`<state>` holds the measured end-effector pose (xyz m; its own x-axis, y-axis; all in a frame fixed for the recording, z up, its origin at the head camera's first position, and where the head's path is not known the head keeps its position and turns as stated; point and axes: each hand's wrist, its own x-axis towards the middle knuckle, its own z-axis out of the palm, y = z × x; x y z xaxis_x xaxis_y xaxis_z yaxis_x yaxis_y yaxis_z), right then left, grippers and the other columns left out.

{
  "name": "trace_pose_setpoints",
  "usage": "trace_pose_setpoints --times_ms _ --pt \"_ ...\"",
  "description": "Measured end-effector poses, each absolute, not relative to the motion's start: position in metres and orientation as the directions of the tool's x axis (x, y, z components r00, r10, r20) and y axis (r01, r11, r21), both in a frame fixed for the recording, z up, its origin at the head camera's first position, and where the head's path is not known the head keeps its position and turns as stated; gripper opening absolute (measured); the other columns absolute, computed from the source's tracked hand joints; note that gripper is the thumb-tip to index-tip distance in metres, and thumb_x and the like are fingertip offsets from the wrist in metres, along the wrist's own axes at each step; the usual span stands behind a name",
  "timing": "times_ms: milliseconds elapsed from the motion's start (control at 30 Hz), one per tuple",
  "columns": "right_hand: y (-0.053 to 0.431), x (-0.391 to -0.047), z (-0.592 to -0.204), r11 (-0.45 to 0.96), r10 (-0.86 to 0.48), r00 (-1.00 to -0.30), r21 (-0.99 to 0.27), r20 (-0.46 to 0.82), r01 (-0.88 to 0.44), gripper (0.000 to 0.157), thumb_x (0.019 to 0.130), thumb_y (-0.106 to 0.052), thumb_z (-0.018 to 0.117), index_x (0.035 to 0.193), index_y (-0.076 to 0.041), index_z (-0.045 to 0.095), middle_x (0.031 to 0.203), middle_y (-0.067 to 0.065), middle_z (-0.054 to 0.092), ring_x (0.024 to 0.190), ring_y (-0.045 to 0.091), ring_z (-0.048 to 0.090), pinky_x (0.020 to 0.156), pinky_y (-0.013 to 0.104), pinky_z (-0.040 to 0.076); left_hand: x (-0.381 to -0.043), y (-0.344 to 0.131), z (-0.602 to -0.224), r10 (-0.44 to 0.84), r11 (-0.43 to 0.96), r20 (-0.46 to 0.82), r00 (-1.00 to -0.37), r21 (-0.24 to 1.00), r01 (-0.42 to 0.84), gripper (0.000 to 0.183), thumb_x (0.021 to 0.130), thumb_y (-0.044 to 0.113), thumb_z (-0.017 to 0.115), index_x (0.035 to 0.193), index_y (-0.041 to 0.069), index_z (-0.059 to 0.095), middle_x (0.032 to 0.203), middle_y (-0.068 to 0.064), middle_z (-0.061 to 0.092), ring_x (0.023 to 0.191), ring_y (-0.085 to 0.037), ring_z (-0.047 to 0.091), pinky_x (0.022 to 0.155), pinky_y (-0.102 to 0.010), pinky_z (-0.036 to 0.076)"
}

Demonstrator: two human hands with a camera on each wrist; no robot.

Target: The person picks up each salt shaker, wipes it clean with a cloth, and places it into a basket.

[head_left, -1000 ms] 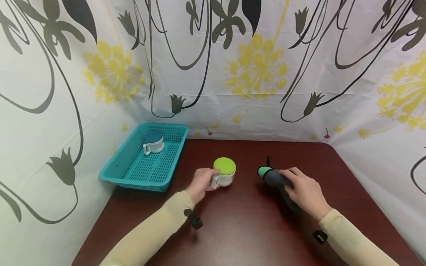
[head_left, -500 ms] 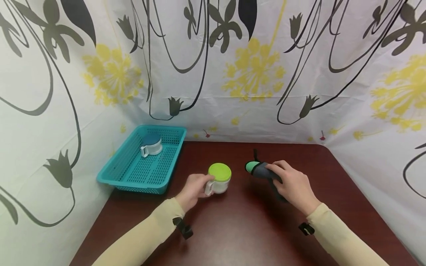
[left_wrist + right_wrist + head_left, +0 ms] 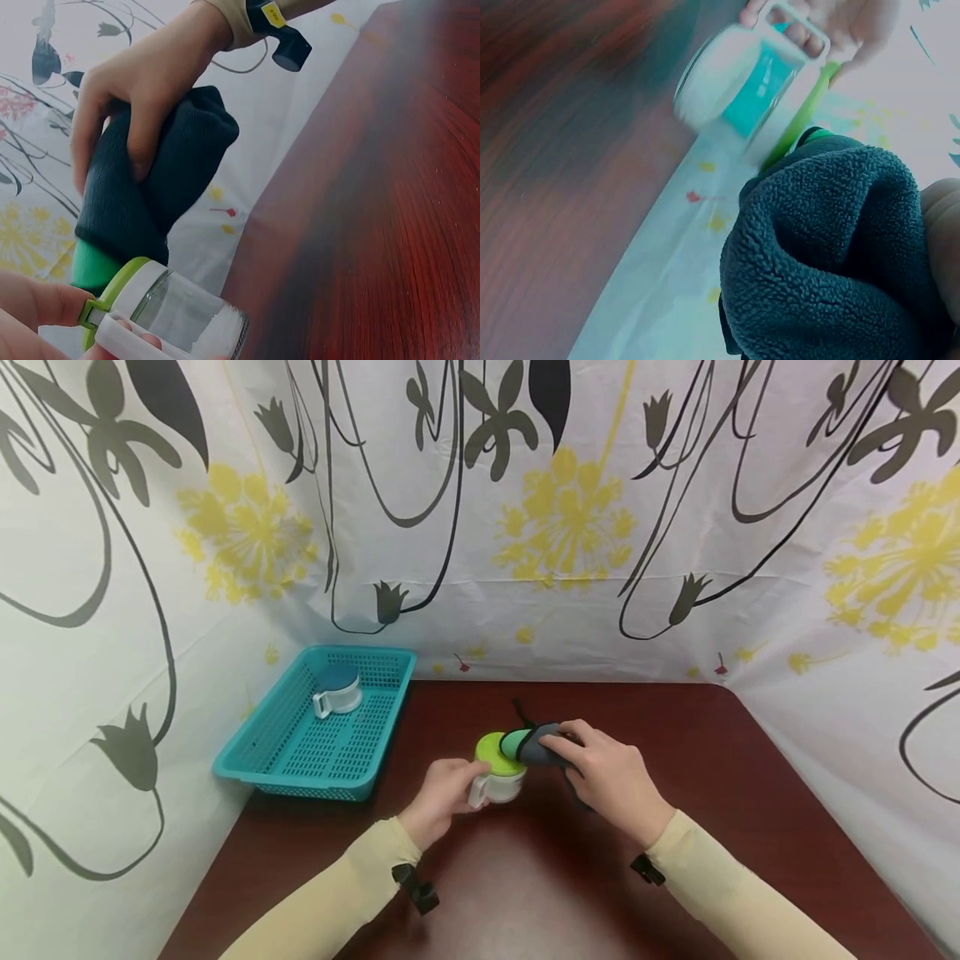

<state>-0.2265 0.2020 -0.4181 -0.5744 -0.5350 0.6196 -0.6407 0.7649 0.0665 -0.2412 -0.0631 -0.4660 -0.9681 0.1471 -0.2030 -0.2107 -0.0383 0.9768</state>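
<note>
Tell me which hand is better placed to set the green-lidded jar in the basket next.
Probably the left hand: it grips the jar by its handle, and the basket stands on that side. The right hand is farther off, holding a cloth at the lid.

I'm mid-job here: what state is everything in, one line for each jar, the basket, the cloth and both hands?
Green-lidded jar: closed, held by its handle
Blue-lidded jar: closed, upright in the basket
Teal basket: upright, holding one jar
Dark cloth: bunched, at the green lid
Left hand: gripping handle
Right hand: gripping cloth
</note>
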Motion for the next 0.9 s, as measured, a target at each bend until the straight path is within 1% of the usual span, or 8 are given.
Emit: trace_pose_setpoints --times_ms 167,300,400,500,567,700,800,900 --pt "0.186 -0.223 -0.42 0.736 -0.561 -0.574 0.042 0.596 -0.676 0.053 0.079 -0.004 0.073 0.128 -0.024 0.069 0.123 0.001 0.06 0.096 0.016 0.066 0.047 0.029 0.049 -0.237 -0.06 -0.464 0.162 -0.043 -0.19 -0.968 0.979 -0.199 0.036 0.09 0.031 0.073 0.098 -0.004 0.071 0.093 -0.018 0.069 0.075 -0.029 0.071 0.075 -0.042 0.06" --pt "0.175 -0.22 -0.422 0.707 -0.591 -0.562 0.037 0.579 -0.706 0.059 0.076 -0.006 0.081 0.13 -0.025 0.067 0.125 0.001 0.059 0.097 0.017 0.065 0.048 0.029 0.05 -0.236 -0.058 -0.464 0.178 -0.051 -0.182 -0.967 0.98 -0.194 0.035 0.091 0.028 0.071 0.103 -0.004 0.071 0.094 -0.02 0.07 0.074 -0.027 0.07 0.074 -0.043 0.059" --pt "0.169 -0.219 -0.423 0.685 -0.622 -0.543 0.056 0.564 -0.726 0.064 0.074 -0.009 0.084 0.133 -0.027 0.066 0.128 0.002 0.058 0.1 0.02 0.063 0.047 0.028 0.048 -0.235 -0.056 -0.463 0.179 -0.053 -0.187 -0.966 0.978 -0.199 0.032 0.09 0.026 0.07 0.102 -0.003 0.072 0.092 -0.019 0.071 0.074 -0.028 0.069 0.075 -0.043 0.059" --pt "0.166 -0.217 -0.425 0.678 -0.645 -0.531 0.089 0.55 -0.73 0.066 0.074 -0.011 0.084 0.135 -0.029 0.065 0.132 0.003 0.057 0.102 0.023 0.061 0.045 0.027 0.045 -0.235 -0.055 -0.462 0.175 -0.051 -0.189 -0.966 0.978 -0.201 0.029 0.089 0.026 0.071 0.098 -0.001 0.073 0.09 -0.019 0.071 0.076 -0.03 0.069 0.076 -0.044 0.059" --pt "0.165 -0.217 -0.427 0.677 -0.65 -0.525 0.103 0.549 -0.729 0.065 0.074 -0.011 0.085 0.133 -0.03 0.066 0.133 0.003 0.057 0.104 0.024 0.06 0.043 0.026 0.043 -0.234 -0.055 -0.462 0.174 -0.045 -0.187 -0.967 0.979 -0.197 0.027 0.089 0.026 0.071 0.096 0.0 0.073 0.089 -0.018 0.071 0.078 -0.032 0.069 0.078 -0.045 0.058" --pt "0.166 -0.219 -0.431 0.683 -0.652 -0.501 0.154 0.569 -0.714 0.06 0.073 -0.011 0.085 0.127 -0.03 0.069 0.131 0.004 0.058 0.103 0.025 0.058 0.041 0.029 0.044 -0.233 -0.054 -0.462 0.174 -0.032 -0.174 -0.969 0.983 -0.182 0.025 0.089 0.025 0.07 0.093 0.0 0.073 0.09 -0.018 0.071 0.08 -0.034 0.07 0.079 -0.046 0.059" --pt "0.171 -0.224 -0.436 0.692 -0.65 -0.48 0.196 0.589 -0.695 0.054 0.075 -0.007 0.081 0.123 -0.03 0.071 0.129 0.005 0.06 0.1 0.026 0.059 0.04 0.03 0.044 -0.232 -0.053 -0.461 0.178 -0.029 -0.16 -0.971 0.985 -0.167 0.026 0.09 0.025 0.071 0.093 -0.001 0.072 0.09 -0.017 0.071 0.08 -0.034 0.071 0.079 -0.046 0.059" --pt "0.18 -0.23 -0.44 0.714 -0.639 -0.496 0.214 0.587 -0.667 0.052 0.077 -0.004 0.076 0.122 -0.03 0.072 0.128 0.006 0.061 0.099 0.026 0.059 0.04 0.03 0.044 -0.23 -0.053 -0.461 0.185 -0.021 -0.159 -0.97 0.986 -0.165 0.027 0.09 0.026 0.072 0.093 -0.002 0.072 0.089 -0.017 0.071 0.078 -0.034 0.072 0.078 -0.046 0.059"
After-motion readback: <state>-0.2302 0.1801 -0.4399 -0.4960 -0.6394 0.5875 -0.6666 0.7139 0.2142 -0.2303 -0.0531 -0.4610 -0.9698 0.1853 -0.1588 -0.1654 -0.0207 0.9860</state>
